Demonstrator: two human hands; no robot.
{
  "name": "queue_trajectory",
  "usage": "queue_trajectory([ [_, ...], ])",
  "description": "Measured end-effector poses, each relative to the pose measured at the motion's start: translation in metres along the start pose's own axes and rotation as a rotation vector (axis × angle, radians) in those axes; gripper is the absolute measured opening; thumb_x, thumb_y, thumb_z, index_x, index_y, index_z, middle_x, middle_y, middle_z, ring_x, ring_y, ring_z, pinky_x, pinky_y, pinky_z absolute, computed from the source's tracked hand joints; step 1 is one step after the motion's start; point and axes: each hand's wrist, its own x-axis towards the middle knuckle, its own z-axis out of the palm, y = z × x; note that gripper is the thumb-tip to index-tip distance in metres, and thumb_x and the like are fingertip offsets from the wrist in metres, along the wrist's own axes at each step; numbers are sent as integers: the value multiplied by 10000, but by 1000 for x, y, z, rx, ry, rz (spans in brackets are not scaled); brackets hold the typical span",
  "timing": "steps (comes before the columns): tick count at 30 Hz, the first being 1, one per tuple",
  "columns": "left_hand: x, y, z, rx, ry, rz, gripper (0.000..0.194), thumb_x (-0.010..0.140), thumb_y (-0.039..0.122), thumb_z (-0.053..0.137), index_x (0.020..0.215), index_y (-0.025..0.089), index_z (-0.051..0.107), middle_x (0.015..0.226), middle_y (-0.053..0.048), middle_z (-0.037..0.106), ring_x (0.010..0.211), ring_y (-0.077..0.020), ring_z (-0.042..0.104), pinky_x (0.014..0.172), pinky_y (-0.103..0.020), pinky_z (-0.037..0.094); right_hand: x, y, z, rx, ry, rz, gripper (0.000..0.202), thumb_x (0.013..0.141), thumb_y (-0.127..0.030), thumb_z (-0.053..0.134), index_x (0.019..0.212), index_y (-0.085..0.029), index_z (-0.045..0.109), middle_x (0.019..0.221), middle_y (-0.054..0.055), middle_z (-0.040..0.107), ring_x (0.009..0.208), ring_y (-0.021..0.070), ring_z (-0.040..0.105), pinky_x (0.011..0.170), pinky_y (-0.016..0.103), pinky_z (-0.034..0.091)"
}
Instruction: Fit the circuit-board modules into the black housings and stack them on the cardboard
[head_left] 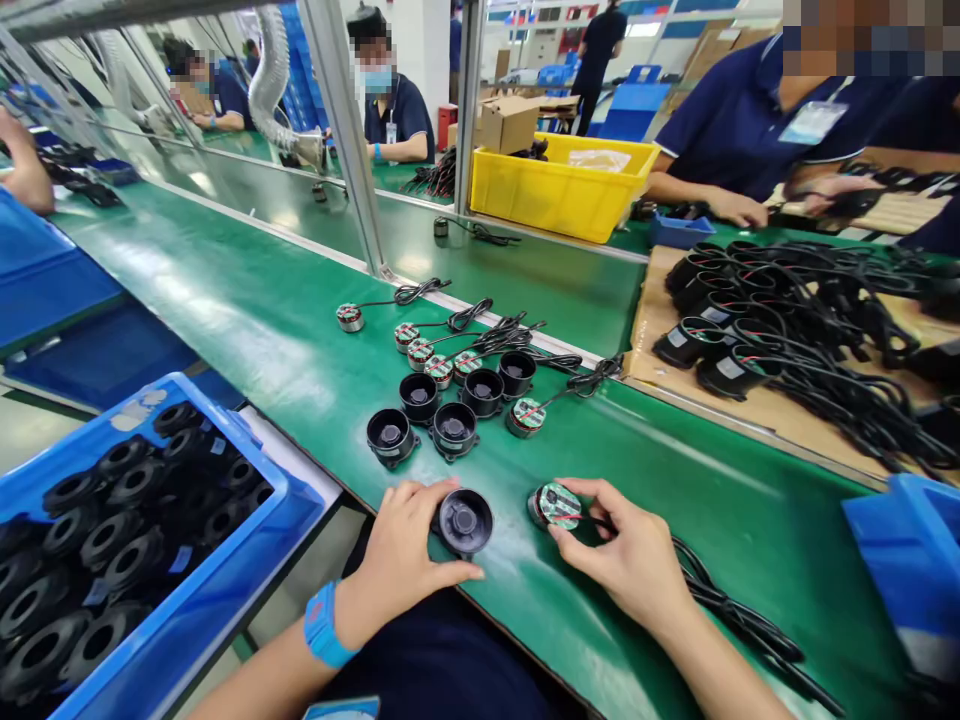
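Note:
A round black plastic housing (466,521), its hollow side facing up, is gripped by my left hand (401,535) at the near edge of the green bench. To its right, my right hand (626,540) pinches a small round motor (556,505) with a green circuit board on top. The motor's black cable (739,610) runs under my right wrist and lies bundled on the bench. Ahead of my hands stand several more black housings (454,430). Behind and beside them sit several motors with green boards (527,415), their cables tied in loops.
A blue crate (281,490) of black ring-shaped parts stands at the left. Cabled black cylinders (731,372) lie on cardboard at the right, near a blue bin (900,560). A yellow bin (555,195) and metal post (345,130) stand farther back. Co-workers sit across the bench.

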Motion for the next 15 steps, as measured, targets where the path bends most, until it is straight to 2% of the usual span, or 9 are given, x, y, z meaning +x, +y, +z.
queue_trajectory([
  [2, 2, 5, 4, -6, -4, 8, 932, 666, 777, 767, 1369, 206, 545, 1250, -148, 676, 1054, -341, 611, 905, -443, 442, -6, -3, -4, 10, 65, 3, 404, 760, -451, 709, 1083, -208, 706, 692, -16, 657, 563, 126, 542, 565, 248, 500],
  [5, 6, 16, 12, -16, -6, 36, 903, 651, 824, 729, 1280, 192, 583, 1200, -137, 689, 1041, -334, 620, 899, -434, 427, -20, -16, -14, 118, 164, -53, 425, 815, -426, 716, 1165, -191, 663, 942, 78, 749, 648, 140, 615, 567, 243, 527],
  [7, 8, 24, 17, -11, 12, 27, 885, 639, 847, 710, 1218, 187, 604, 1147, -121, 698, 990, -316, 625, 857, -424, 421, -28, -29, -18, 160, 201, -161, 408, 840, -375, 722, 1193, -185, 643, 1117, 137, 746, 758, 176, 688, 604, 255, 571],
  [9, 9, 29, 21, -2, 36, 10, 855, 646, 855, 700, 1166, 181, 617, 1088, -104, 701, 938, -300, 621, 812, -415, 412, -32, -43, -16, 88, 217, -312, 392, 838, -306, 737, 1200, -189, 642, 1134, 141, 748, 822, 200, 723, 617, 260, 591],
  [12, 8, 31, 23, -1, 47, 35, 790, 712, 794, 716, 1181, 168, 608, 1070, -94, 699, 939, -291, 618, 801, -410, 406, -27, -56, -5, -78, 183, -536, 394, 837, -256, 747, 1209, -184, 637, 1083, 122, 765, 860, 206, 742, 667, 272, 614],
  [15, 7, 29, 18, -34, 4, 69, 765, 725, 684, 788, 1262, 182, 576, 1197, -80, 699, 1024, -287, 618, 840, -411, 404, -14, -57, 3, -117, 71, -659, 400, 891, -274, 714, 1262, -166, 611, 1133, 124, 755, 966, 215, 745, 849, 322, 623],
])
